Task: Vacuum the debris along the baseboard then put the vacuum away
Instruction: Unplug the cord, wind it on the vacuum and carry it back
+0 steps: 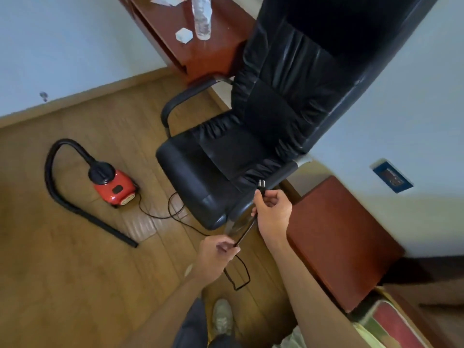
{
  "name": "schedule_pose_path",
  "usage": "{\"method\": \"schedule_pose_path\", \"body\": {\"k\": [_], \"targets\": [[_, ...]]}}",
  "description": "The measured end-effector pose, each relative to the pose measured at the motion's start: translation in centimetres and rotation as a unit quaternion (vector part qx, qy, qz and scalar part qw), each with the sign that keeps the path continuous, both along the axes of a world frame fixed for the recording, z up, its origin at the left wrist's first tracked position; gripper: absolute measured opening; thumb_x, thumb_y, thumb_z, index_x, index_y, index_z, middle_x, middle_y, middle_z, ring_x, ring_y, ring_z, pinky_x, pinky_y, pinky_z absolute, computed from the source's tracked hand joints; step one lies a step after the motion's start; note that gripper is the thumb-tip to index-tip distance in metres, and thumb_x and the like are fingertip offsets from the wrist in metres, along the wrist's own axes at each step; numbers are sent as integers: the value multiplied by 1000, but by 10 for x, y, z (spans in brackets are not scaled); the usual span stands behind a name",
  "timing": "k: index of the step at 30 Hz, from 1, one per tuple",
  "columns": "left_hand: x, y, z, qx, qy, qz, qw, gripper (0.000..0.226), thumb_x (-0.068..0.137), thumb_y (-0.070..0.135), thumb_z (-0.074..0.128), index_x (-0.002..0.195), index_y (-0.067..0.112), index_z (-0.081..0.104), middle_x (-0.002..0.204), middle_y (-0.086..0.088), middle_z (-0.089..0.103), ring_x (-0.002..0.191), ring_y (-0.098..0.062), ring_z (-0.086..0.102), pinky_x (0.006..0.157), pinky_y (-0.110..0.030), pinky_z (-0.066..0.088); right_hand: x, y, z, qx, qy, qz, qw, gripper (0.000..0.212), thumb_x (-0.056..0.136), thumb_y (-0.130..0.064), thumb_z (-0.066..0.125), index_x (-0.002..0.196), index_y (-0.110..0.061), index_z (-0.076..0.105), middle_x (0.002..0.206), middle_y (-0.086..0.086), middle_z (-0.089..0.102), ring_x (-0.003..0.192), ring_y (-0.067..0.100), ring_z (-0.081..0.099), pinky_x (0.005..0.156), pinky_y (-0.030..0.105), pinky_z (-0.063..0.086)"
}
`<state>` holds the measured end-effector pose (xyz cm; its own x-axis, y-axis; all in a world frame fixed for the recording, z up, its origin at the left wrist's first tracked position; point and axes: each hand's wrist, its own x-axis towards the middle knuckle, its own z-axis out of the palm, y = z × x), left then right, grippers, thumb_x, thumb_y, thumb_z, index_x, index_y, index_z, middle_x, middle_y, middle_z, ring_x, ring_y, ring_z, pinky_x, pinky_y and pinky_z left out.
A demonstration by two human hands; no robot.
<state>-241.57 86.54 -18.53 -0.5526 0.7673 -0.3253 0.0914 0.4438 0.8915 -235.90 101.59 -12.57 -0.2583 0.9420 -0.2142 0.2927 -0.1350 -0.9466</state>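
Plug sat pinched in right hand, cord gripped in left hand; I judged slack toward the socket necessary.

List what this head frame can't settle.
All head view.
- Debris along the baseboard: too small and blurred to spot.
- Wall outlet: slots blurred.
- Cord: loop partly hidden under the chair seat.
- Bottle: top cut off by the upper edge.
- Vacuum: switch state too small to read.
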Motion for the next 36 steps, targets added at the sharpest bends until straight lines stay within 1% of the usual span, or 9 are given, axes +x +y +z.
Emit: {"method": "schedule_pose_path", "body": {"k": [2,7,14,17,21,25,29,32,36], "targets": [[-9,-20,3,7,2,39,999,13,82,16,77,73,25,73,62,5,67,61,-9,63,63,-29,51,-17,-15,1,-9,14,25,1000,18,89,-20,71,84,-9,57,73,15,68,51,23,61,53,38,56],[-37,-68,8,14,32,116,993,24,85,18,75,70,35,65,60,15,60,61,2,55,60,-15,43,-71,-57,4,-1,30,108,994,15,89,-18,70,86,-8,59,74,13,69,53,22,63,56,38,58],[-94,-125,11,9,58,223,973,33,82,13,77,71,40,62,63,14,61,62,4,58,60,-12,44,-150,-114,8,30,41,219,974,15,87,-24,70,86,-13,59,76,12,69,63,28,68,63,49,59],[-124,-147,10,12,63,246,967,31,83,13,76,71,38,63,65,12,63,62,1,58,61,-16,46,-190,-136,11,51,43,253,965,20,83,-34,70,85,-17,59,75,9,69,65,28,68,63,51,57],[-169,-168,7,18,67,280,958,28,84,13,75,74,37,65,69,11,65,65,-1,60,62,-13,46,-248,-163,19,72,55,294,952,12,87,-22,70,83,-18,59,75,9,68,66,27,68,64,46,58],[-219,-185,5,19,62,322,945,25,82,15,77,76,35,65,73,5,68,71,-12,66,65,-19,50,-307,-185,23,82,53,335,937,11,88,-24,69,88,-16,61,78,5,69,69,22,68,65,43,59],[-269,-199,5,27,56,358,932,22,81,11,78,76,30,67,68,4,68,66,-10,65,61,-12,47,-363,-204,28,105,56,361,925,11,89,-22,68,86,-17,58,76,4,67,68,22,67,64,44,58],[-300,-205,5,32,46,368,928,7,83,13,76,83,17,71,71,-3,71,68,-15,67,63,-17,50,-397,-216,33,100,63,369,922,10,88,-22,68,87,-17,59,80,4,67,72,23,67,67,46,58],[-337,-205,9,47,42,376,925,3,85,14,74,83,13,73,70,-4,72,68,-19,69,67,-28,55,-439,-225,40,94,75,380,917,11,88,-23,68,88,-16,60,81,6,67,73,26,67,68,49,57]]}}
